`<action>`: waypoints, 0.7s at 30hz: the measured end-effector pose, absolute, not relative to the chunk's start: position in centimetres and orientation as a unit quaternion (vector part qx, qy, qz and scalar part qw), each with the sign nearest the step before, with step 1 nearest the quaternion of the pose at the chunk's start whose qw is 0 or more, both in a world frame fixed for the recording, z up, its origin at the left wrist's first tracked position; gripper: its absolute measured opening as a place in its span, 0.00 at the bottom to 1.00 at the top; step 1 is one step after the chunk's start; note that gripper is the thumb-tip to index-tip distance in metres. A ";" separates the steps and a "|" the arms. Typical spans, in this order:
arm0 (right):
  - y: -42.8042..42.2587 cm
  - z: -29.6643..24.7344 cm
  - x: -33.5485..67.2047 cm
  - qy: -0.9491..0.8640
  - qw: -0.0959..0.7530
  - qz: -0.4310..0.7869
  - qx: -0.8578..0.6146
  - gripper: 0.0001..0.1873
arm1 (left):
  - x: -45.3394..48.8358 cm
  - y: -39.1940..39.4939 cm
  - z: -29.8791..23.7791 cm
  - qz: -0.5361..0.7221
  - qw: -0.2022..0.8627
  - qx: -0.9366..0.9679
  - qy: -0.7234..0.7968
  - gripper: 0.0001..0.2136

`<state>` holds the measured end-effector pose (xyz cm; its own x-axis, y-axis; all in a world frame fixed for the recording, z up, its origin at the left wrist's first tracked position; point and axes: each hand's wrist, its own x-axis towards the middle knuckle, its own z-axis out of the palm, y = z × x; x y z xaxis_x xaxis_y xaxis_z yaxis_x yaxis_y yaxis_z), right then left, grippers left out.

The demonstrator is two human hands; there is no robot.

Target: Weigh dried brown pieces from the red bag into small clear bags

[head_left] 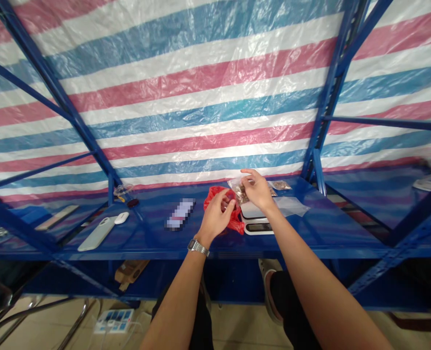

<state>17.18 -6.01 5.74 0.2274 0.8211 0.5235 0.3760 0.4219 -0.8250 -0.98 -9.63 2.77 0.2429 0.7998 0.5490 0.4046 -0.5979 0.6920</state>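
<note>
My right hand (pixel 256 188) pinches the top of a small clear plastic bag (pixel 239 189) holding brown pieces, held just above a white scale (pixel 256 219) on the blue shelf (pixel 310 233). My left hand (pixel 217 216), with a metal watch at the wrist, is curled inside a red plastic bag (pixel 215 194) lying left of the scale. Whatever its fingers hold is hidden by the hand.
A phone in a pale case (pixel 98 233), a small white object (pixel 121 218) and a second phone (pixel 180 214) lie left on the shelf. More clear bags (pixel 290 205) lie right of the scale. Blue uprights (pixel 319 136) frame the bay. A power strip (pixel 113 321) sits on the floor.
</note>
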 end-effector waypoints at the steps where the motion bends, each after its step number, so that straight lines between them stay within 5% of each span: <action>1: -5.9 5.4 18.2 -0.605 0.566 0.170 -0.533 0.20 | -1.1 -9.5 2.7 0.456 0.192 0.774 0.396 0.17; 6: -6.0 3.2 21.3 -0.681 0.373 0.084 -0.624 0.22 | -1.1 -10.1 2.9 0.368 0.144 0.843 0.366 0.15; 9: -6.2 2.4 21.8 -0.712 0.327 0.041 -0.621 0.20 | -0.5 -11.1 3.2 0.354 0.133 0.857 0.350 0.19; 21: -8.5 4.0 25.6 -0.656 0.491 0.026 -0.573 0.19 | -1.3 -12.5 2.5 0.350 0.056 0.855 0.379 0.11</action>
<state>25.56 -8.53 4.00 0.1387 0.7766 0.6146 0.7260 0.3423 -0.5964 -1.29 -12.48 2.54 0.4669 0.6873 0.5565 0.6085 -0.7063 0.3617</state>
